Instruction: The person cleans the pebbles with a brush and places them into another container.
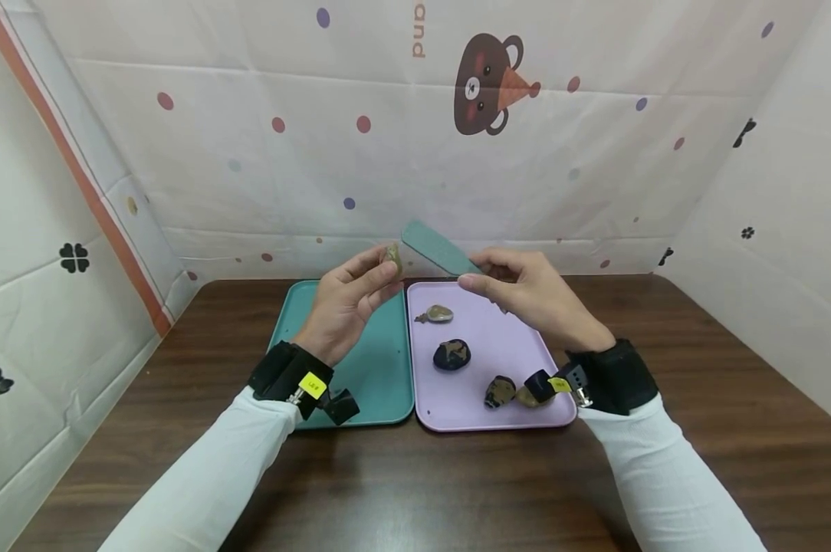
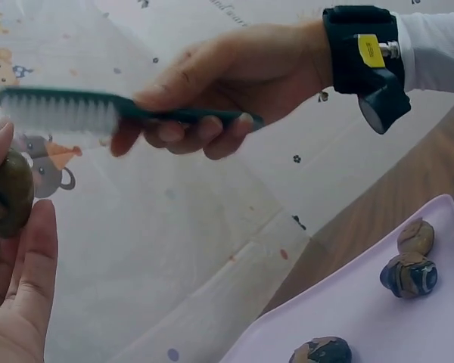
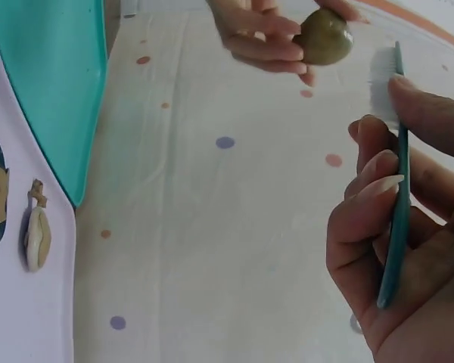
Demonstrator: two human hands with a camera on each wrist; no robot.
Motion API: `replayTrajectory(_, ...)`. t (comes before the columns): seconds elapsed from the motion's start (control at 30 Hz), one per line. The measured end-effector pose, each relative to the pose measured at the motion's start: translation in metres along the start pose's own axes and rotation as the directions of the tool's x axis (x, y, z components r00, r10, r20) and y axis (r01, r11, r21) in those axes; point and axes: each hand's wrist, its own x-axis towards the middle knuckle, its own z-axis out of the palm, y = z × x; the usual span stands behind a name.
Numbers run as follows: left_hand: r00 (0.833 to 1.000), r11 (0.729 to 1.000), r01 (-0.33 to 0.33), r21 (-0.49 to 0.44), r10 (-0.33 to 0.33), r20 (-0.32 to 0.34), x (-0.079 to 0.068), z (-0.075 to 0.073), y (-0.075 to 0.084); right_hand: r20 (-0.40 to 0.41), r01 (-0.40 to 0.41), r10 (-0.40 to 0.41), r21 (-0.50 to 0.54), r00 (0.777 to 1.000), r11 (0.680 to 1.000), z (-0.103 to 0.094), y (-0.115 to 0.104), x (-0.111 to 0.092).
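Observation:
Above the trays, my left hand point(image 1: 346, 303) pinches a smooth olive-brown stone point(image 1: 393, 261) between thumb and fingers. In the left wrist view a tan patch shows on the side of this stone point(image 2: 13, 198). My right hand point(image 1: 533, 295) grips the handle of a teal brush point(image 1: 438, 248). White bristles point(image 2: 60, 112) line one face of its head, which points toward the stone. The right wrist view shows a gap between the bristles and the stone point(image 3: 327, 39). Curled fingers wrap the lower handle, and the right thumb lies along the brush near its head.
A teal tray point(image 1: 381, 391) stands left, with small dark specks on it. Beside it, a lilac tray point(image 1: 450, 410) bears several mud-marked stones, among them a dark one point(image 1: 451, 354) and a pale one point(image 1: 439, 313). Behind the wooden table point(image 1: 388, 491) hangs a printed white sheet point(image 1: 284, 176).

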Motion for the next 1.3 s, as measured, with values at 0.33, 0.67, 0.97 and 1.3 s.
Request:
replayTrajectory(0.33,0.998,0.997,-0.002,0.081,0.007,-0.06,0.0,0.0,0.0,-0.015,0.053,-0.053,-0.047,0.998,0.997,0.007,-0.001,0.003)
replayTrajectory(0.67,0.998,0.996,-0.04,0.078,0.043,-0.039,-0.001,0.004,0.0,0.018,0.066,-0.065,-0.043,0.998,0.997,0.013,0.003,0.005)
replayTrajectory(0.97,0.999,0.999,-0.028,-0.034,0.028,0.016,-0.001,0.001,0.002,-0.02,0.04,-0.042,-0.09,0.999,0.995,0.014,0.009,0.007)
replayTrajectory(1.3,0.997,0.996,-0.074,0.05,0.074,-0.01,-0.001,0.002,0.003,-0.046,0.065,-0.069,-0.092,0.997,0.994,0.017,0.006,0.008)
